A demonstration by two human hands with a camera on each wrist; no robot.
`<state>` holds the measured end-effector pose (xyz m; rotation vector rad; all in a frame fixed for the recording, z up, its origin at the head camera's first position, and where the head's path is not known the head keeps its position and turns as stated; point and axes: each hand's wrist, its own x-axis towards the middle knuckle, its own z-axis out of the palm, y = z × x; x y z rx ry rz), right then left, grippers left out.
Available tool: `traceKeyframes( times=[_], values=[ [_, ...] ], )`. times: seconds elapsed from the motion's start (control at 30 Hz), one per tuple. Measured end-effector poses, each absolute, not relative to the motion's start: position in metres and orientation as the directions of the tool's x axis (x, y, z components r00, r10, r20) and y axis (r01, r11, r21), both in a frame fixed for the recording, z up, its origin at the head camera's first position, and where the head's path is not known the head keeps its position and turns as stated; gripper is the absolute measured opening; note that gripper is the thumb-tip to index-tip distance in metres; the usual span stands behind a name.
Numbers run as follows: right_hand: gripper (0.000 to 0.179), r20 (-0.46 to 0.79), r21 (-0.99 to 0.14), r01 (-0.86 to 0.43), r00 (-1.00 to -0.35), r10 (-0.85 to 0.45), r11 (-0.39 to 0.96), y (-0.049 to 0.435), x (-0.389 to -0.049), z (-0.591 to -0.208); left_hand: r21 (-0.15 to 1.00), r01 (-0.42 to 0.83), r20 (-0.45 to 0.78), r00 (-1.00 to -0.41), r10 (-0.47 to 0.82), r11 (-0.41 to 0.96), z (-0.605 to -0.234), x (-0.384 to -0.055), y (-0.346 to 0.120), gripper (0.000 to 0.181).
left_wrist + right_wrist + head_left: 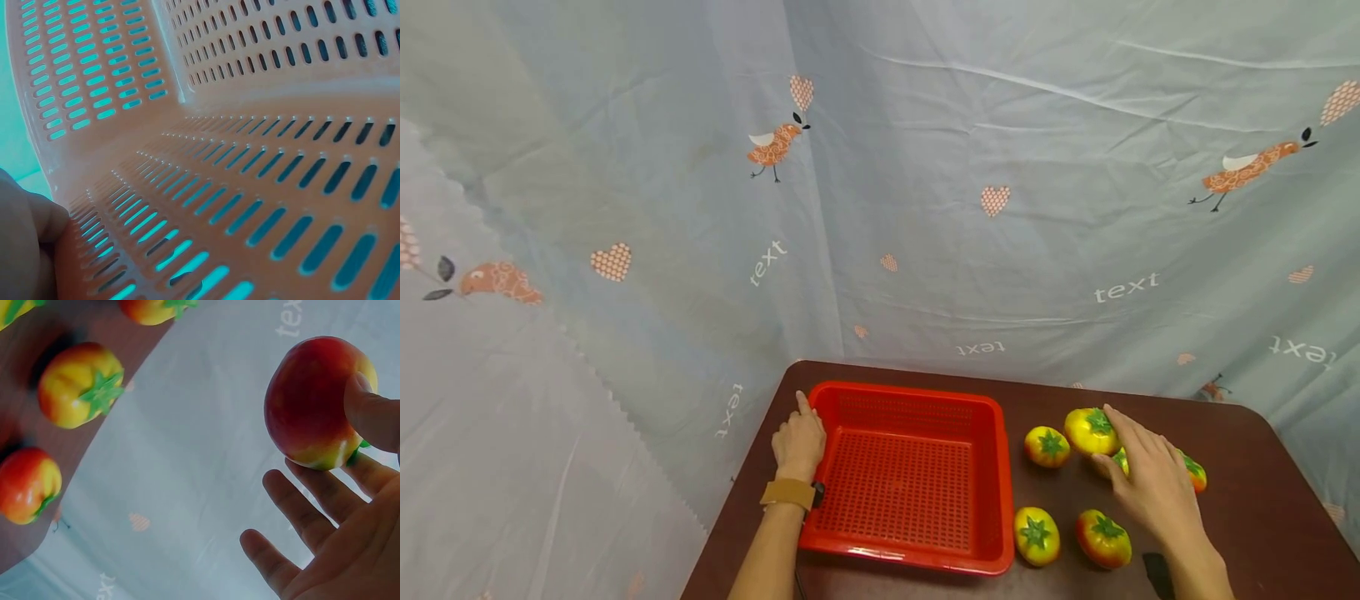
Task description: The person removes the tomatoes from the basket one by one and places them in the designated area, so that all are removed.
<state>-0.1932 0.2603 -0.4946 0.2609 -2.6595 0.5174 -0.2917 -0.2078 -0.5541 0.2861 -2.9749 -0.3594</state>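
Note:
Lifted above the table, a yellow-red toy tomato (1090,432) is pinched between the thumb and fingers of my right hand (1153,483). In the right wrist view its red underside faces the camera, and the other fingers of that hand spread away from it. My left hand (799,442) holds the left side of a red plastic basket (895,562), with one finger stretched along the rim. Only part of that hand (28,237) shows against the perforated wall in the left wrist view. Nothing lies in the basket.
Right of the basket lie several more toy tomatoes, including ones near its edge (1037,537), further right (1103,540) and behind (1047,447). Two others are partly hidden by my right hand. A patterned curtain (925,208) hangs around the dark brown table (1247,517).

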Motion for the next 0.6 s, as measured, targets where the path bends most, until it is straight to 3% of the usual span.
traceKeyframes(
  times=[0.3, 0.6],
  values=[
    [0.084, 0.435, -0.318, -0.214, -0.898, -0.058, 0.924, 0.278, -0.18, -0.498, 0.244, -0.178, 0.093, -0.974, -0.206, 0.953, -0.555, -0.293, -0.208, 0.058],
    [0.081, 0.351, -0.342, -0.086, -0.935, 0.042, 0.936, 0.311, -0.161, -0.512, 0.243, -0.183, 0.086, -0.974, -0.209, 0.953, -0.556, -0.294, -0.208, 0.059]
  ],
)
